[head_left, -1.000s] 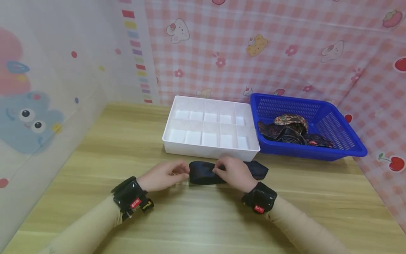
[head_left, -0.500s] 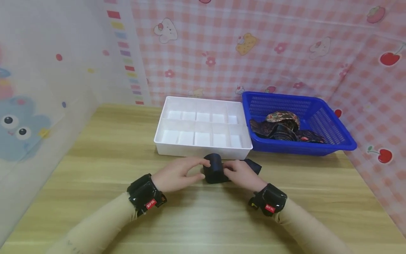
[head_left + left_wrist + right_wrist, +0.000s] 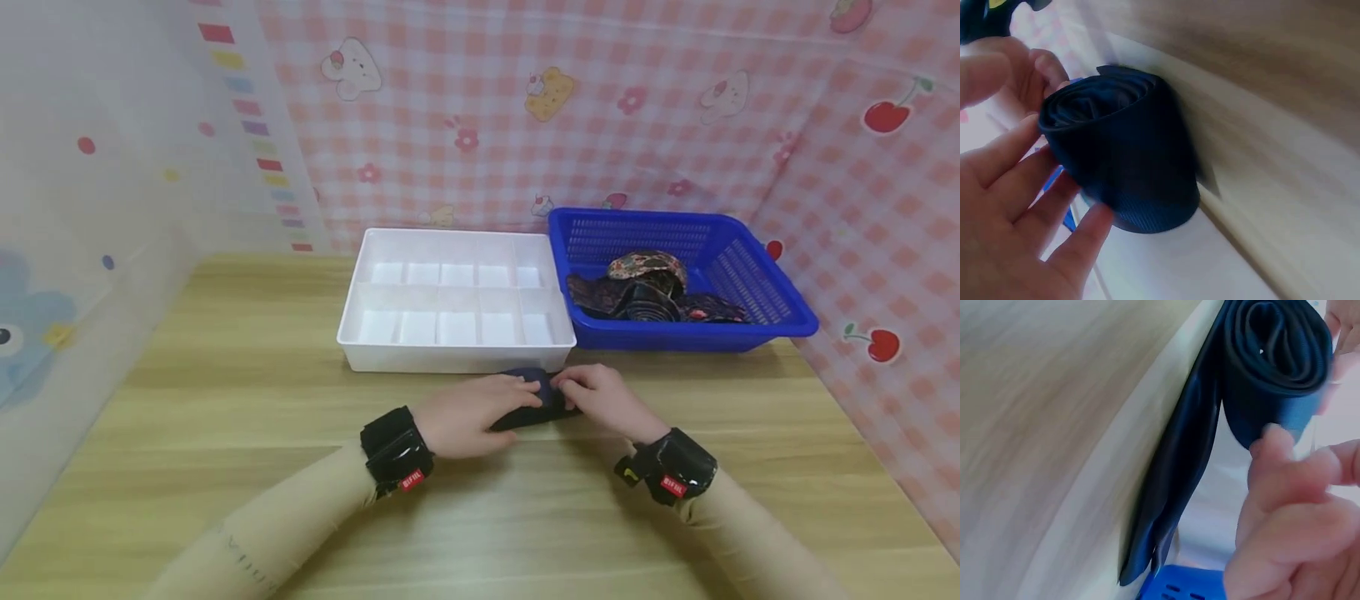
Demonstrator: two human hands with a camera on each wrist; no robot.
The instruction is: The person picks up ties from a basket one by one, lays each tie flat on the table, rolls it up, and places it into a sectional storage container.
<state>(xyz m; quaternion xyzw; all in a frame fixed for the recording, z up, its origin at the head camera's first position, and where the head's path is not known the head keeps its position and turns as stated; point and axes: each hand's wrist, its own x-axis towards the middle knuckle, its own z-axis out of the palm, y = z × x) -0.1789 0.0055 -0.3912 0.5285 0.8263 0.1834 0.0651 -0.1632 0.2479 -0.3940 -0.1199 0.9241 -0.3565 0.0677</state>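
Note:
A dark necktie, wound into a thick roll, lies just in front of the white box. My left hand reaches across the roll from the left, its extended fingers resting on it. In the left wrist view the coiled end of the roll faces up beside those fingers. My right hand is at the roll's right side, fingers loosely bent. The right wrist view has one fingertip touching the roll, while the unrolled tail lies along the table. No pinch on the fabric is visible.
The white divided box stands behind the hands, its compartments bare. To its right, a blue plastic basket holds several rolled patterned ties. Patterned cloth hangs behind the wooden table.
The tie has gone from a broad loop to a compact roll that has shifted right along its tail. My left hand followed it and now lies over it. The head view has turned leftward.

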